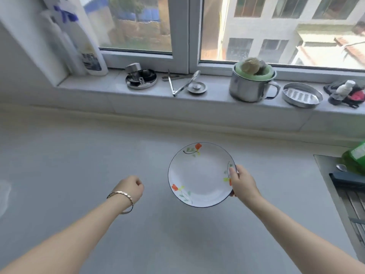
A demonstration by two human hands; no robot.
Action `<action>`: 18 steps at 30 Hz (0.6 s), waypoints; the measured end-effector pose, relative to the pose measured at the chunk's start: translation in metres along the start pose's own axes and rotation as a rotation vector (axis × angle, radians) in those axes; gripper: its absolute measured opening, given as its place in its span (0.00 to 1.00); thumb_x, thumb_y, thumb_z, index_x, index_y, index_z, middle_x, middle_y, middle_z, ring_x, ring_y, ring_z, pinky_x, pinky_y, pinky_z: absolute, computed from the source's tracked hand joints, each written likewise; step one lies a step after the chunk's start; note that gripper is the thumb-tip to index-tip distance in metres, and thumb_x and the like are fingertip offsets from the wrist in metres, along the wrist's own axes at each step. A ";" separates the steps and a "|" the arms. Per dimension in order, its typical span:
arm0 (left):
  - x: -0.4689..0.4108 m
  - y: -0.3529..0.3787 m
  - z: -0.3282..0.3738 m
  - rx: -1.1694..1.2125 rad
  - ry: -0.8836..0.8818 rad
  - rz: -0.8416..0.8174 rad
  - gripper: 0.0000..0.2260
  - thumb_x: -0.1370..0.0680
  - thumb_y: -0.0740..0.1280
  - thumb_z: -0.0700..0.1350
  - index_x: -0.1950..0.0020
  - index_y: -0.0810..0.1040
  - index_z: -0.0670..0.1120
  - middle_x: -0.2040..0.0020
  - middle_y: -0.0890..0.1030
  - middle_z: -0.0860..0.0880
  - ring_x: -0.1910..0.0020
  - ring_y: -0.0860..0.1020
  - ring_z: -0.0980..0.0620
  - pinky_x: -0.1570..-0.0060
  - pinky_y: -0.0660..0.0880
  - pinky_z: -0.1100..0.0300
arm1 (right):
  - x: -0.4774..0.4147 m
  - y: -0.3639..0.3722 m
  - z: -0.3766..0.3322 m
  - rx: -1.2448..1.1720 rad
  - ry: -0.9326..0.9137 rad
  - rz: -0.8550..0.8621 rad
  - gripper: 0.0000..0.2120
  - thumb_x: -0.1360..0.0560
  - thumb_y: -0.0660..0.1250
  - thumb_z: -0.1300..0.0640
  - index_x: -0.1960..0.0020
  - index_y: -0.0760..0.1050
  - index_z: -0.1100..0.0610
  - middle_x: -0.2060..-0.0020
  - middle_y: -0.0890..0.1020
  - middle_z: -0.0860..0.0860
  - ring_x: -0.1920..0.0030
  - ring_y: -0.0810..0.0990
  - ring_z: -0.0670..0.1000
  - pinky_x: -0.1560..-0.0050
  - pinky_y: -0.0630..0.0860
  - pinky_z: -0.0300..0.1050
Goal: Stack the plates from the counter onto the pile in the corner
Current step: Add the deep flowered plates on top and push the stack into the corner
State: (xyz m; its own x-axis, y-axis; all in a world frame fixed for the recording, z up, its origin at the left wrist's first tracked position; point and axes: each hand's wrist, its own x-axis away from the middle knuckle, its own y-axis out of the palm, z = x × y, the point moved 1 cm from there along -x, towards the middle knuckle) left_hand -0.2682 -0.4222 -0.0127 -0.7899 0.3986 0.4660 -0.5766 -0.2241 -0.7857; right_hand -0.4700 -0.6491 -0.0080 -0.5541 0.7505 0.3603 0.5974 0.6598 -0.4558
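A white plate [199, 175] with a dark blue rim and painted red flowers hovers above the grey counter [88, 155], casting a shadow below. My right hand [242, 181] grips its right edge, thumb on top. My left hand [133, 187], a bracelet on the wrist, is curled into a loose fist left of the plate, holding nothing. A blurred pale edge [5, 191] shows at the far left; I cannot tell whether it is the pile.
The windowsill [217, 99] carries a white bottle [91, 56], a metal strainer dish [141, 78], tongs [183, 84], a steel mug [249, 86] with sponges, and a soap dish [302, 94]. A sink [347, 192] and green bottle [355, 159] sit at the right.
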 end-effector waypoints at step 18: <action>0.080 -0.193 -0.394 0.096 -0.340 0.295 0.15 0.24 0.58 0.41 0.71 0.66 0.48 0.65 0.78 0.47 0.57 0.80 0.45 0.59 0.71 0.60 | 0.153 0.382 -0.205 -0.037 -0.204 -0.359 0.14 0.21 0.53 0.60 0.49 0.70 0.70 0.71 0.71 0.55 0.78 0.68 0.52 0.75 0.65 0.40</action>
State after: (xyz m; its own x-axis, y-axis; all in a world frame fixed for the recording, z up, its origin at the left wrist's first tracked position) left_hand -0.1375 0.0030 0.0160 -0.9378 -0.0054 0.3472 -0.3203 -0.3722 -0.8711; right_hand -0.2081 -0.2744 0.0399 -0.8325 0.4520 0.3205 0.3634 0.8820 -0.2999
